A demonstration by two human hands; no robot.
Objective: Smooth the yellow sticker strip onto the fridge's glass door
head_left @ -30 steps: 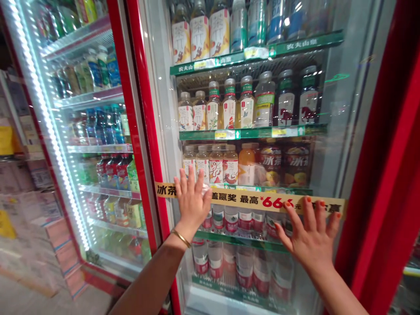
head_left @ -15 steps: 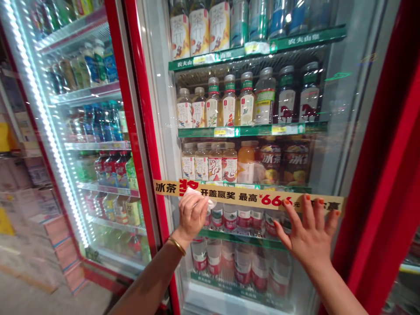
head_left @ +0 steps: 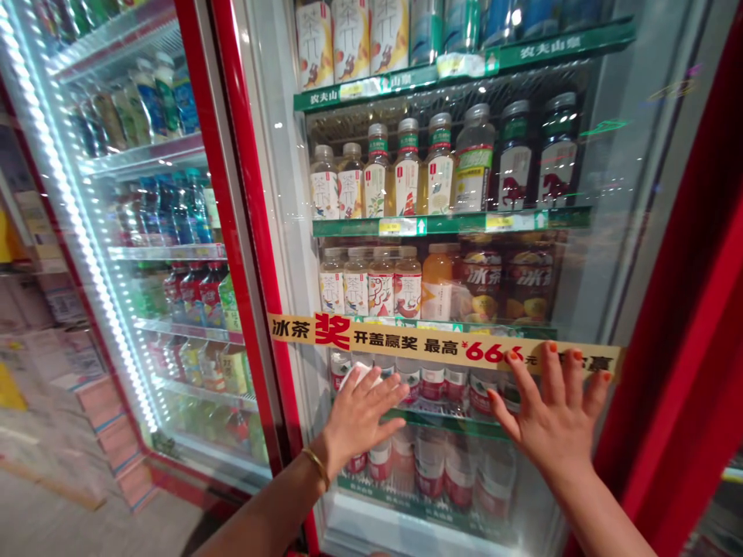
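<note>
My left hand [head_left: 364,410], with a gold bangle [head_left: 316,466] at the wrist, lies over a folded white tissue [head_left: 361,377]. Its fingers are stretched toward the right and hold the tissue against the fridge's glass door, just below a tan banner strip [head_left: 386,340]. Most of the tissue is hidden under the hand. My right hand [head_left: 554,422] is spread flat on the glass at the right, empty, its orange-nailed fingertips over the strip's right part and covering some of its lettering.
Behind the glass, shelves hold rows of bottled drinks [head_left: 406,178]. A red door frame [head_left: 673,333] runs along the right. To the left stands a second lit fridge [head_left: 191,251] full of bottles, with stacked cartons [head_left: 107,418] on the floor beyond it.
My left hand has moved down off the strip with the tissue, uncovering the big red character, and its curled fingers have straightened. My right hand stays on the glass. The view has shifted slightly.
</note>
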